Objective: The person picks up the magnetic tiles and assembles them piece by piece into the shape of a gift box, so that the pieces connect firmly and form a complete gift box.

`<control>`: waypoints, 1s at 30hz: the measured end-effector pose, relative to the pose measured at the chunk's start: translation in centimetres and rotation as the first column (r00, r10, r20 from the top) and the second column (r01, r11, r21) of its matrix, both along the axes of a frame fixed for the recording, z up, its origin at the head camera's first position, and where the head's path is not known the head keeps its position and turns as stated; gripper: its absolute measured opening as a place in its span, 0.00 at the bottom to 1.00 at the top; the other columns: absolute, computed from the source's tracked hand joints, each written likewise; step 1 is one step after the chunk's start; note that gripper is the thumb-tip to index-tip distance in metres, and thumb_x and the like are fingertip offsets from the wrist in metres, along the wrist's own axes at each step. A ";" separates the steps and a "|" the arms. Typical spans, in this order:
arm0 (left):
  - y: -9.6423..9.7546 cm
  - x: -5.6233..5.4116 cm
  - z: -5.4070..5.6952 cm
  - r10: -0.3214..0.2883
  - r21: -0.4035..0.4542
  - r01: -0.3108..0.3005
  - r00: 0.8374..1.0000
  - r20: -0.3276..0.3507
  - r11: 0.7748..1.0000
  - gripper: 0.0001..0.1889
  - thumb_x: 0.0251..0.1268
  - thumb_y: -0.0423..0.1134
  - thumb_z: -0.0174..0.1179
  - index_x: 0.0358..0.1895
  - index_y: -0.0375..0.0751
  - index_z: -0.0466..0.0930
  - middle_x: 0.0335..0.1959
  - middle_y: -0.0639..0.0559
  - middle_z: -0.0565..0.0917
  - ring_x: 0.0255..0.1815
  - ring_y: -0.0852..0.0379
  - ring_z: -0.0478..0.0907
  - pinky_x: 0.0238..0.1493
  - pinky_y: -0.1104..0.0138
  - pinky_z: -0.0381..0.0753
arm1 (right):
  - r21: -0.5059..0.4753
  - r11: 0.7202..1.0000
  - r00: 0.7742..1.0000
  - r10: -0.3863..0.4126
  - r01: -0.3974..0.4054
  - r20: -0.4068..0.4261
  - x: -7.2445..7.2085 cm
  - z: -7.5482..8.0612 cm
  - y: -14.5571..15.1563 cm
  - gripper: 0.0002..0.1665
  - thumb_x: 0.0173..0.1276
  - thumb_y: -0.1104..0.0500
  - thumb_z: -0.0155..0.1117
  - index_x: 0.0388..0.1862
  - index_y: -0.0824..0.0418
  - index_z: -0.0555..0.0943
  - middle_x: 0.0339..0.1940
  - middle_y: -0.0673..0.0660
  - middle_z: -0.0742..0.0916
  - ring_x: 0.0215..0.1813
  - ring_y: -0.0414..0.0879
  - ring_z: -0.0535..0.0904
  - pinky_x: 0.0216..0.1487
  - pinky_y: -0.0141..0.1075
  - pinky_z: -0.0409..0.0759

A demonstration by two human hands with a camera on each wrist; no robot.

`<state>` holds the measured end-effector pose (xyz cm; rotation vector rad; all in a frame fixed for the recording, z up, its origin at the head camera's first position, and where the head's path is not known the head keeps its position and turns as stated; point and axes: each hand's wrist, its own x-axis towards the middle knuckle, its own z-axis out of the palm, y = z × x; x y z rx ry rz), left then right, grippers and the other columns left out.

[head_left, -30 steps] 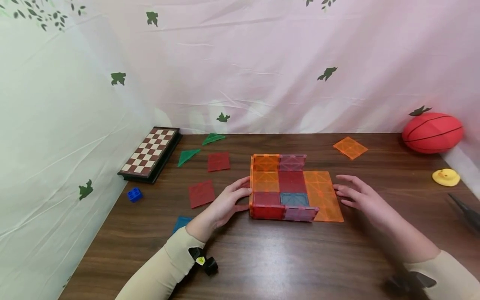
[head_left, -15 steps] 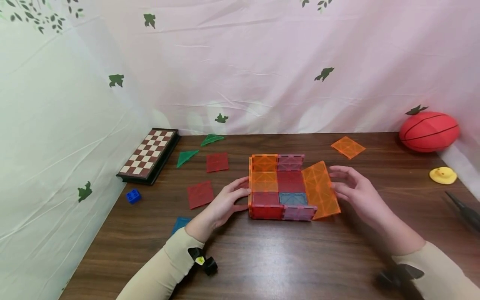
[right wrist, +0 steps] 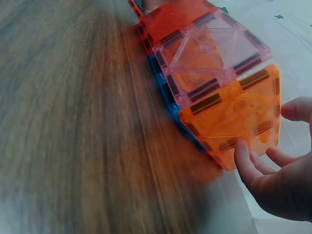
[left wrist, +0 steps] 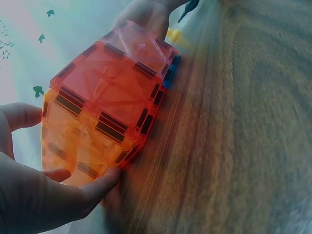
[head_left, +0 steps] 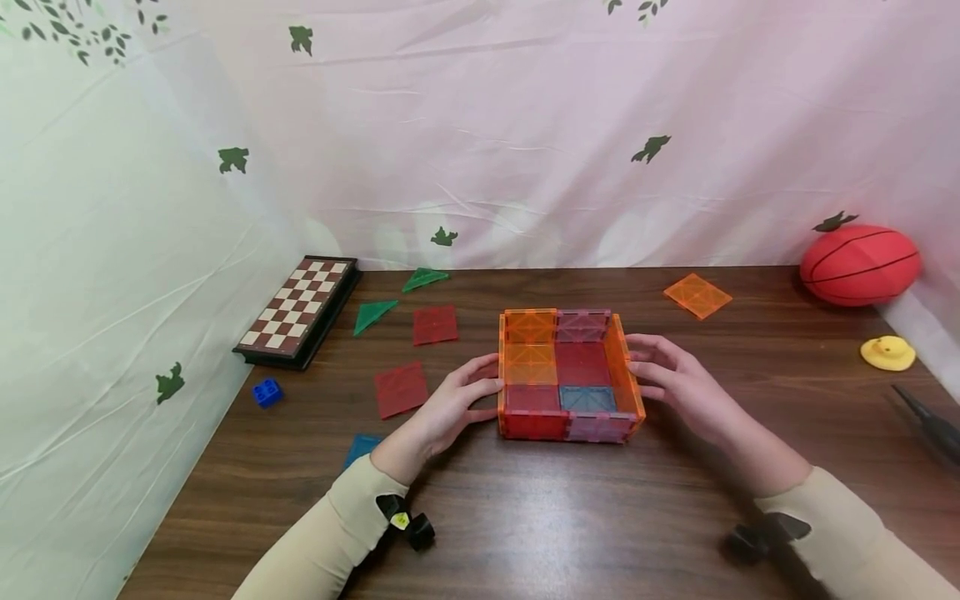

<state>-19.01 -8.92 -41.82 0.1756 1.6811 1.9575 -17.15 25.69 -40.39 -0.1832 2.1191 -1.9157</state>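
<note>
A low, open-topped box of translucent magnetic tiles (head_left: 585,363) stands on the table in the head view. Its floor is orange, red and blue; red and purple tiles form the front wall. Against its left orange wall (left wrist: 73,146) rest the spread fingers of my left hand (head_left: 453,404). On the other side, my right hand (head_left: 686,383) touches the upright orange right wall (right wrist: 239,112) with extended fingers and thumb. That wall meets the purple front tile (right wrist: 209,58) at the near corner, with a thin gap at the top in the right wrist view.
Loose red tiles (head_left: 401,389), green triangles (head_left: 375,315) and a blue tile (head_left: 362,448) lie left of the box. A chessboard (head_left: 300,310) and blue brick (head_left: 267,392) are farther left. An orange tile (head_left: 697,295), red ball (head_left: 860,265) and yellow duck (head_left: 888,353) lie right.
The orange panel on the right, flat on the table one second ago, has swung up to stand as the right wall. My right hand moved left with it; my left hand stayed put.
</note>
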 end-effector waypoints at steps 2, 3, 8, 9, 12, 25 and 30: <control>0.0 0.0 0.0 0.000 -0.001 0.000 1.000 -0.004 1.000 0.33 0.77 0.39 0.54 0.80 0.38 0.55 0.77 0.35 0.62 0.72 0.39 0.67 0.66 0.44 0.71 | 0.005 1.000 1.000 0.012 -0.012 0.000 -0.1 0.0 -0.3 0.32 0.83 0.55 0.51 0.77 0.68 0.57 0.66 0.68 0.72 0.58 0.41 0.79 0.55 0.35 0.81; 0.0 0.0 0.0 0.000 0.000 0.000 1.000 -0.004 1.000 0.33 0.77 0.39 0.55 0.80 0.38 0.55 0.77 0.35 0.63 0.72 0.39 0.67 0.66 0.44 0.71 | 0.007 1.000 1.000 0.019 -0.019 -0.002 -0.2 0.0 -0.4 0.32 0.83 0.55 0.51 0.77 0.69 0.57 0.67 0.69 0.71 0.58 0.41 0.78 0.55 0.35 0.81; -0.1 0.0 0.2 0.008 0.002 -0.008 1.000 0.002 1.000 0.33 0.76 0.38 0.55 0.80 0.39 0.56 0.76 0.36 0.64 0.72 0.39 0.67 0.65 0.46 0.72 | 0.066 0.997 0.999 0.036 -0.035 -0.022 -0.9 0.3 0.2 0.33 0.83 0.52 0.52 0.76 0.70 0.60 0.69 0.71 0.71 0.58 0.40 0.79 0.56 0.34 0.80; -0.2 0.0 0.2 0.012 0.002 -0.012 1.000 0.006 1.000 0.33 0.76 0.38 0.56 0.79 0.39 0.57 0.76 0.36 0.64 0.72 0.40 0.68 0.65 0.46 0.73 | 0.085 0.996 0.999 0.027 -0.024 -0.029 -1.3 0.3 0.5 0.33 0.83 0.51 0.52 0.76 0.70 0.60 0.69 0.71 0.71 0.58 0.40 0.79 0.56 0.33 0.80; -0.3 0.1 0.2 0.017 -0.001 -0.017 1.000 0.008 1.000 0.32 0.76 0.38 0.56 0.79 0.39 0.57 0.75 0.37 0.65 0.71 0.40 0.68 0.65 0.48 0.73 | 0.169 0.984 0.996 -0.049 0.062 -0.080 -3.3 0.2 1.9 0.33 0.83 0.51 0.52 0.75 0.72 0.63 0.70 0.71 0.71 0.58 0.40 0.77 0.56 0.30 0.79; -0.1 0.0 -0.1 0.019 -0.006 -0.019 1.000 -0.007 1.000 0.31 0.76 0.38 0.56 0.78 0.39 0.59 0.74 0.37 0.67 0.70 0.41 0.70 0.65 0.49 0.74 | 0.706 0.614 0.931 -0.151 0.353 -0.333 -12.2 -1.4 9.8 0.38 0.75 0.49 0.62 0.66 0.79 0.65 0.59 0.81 0.73 0.58 0.74 0.69 0.59 0.65 0.68; 0.1 0.1 0.0 0.021 -0.009 -0.021 1.000 -0.017 1.000 0.32 0.76 0.38 0.56 0.78 0.38 0.59 0.74 0.36 0.66 0.70 0.41 0.70 0.66 0.48 0.72 | 0.766 0.561 0.943 -0.093 0.314 -0.318 -13.0 -1.8 10.9 0.37 0.71 0.53 0.66 0.63 0.81 0.66 0.57 0.82 0.72 0.56 0.75 0.68 0.61 0.67 0.65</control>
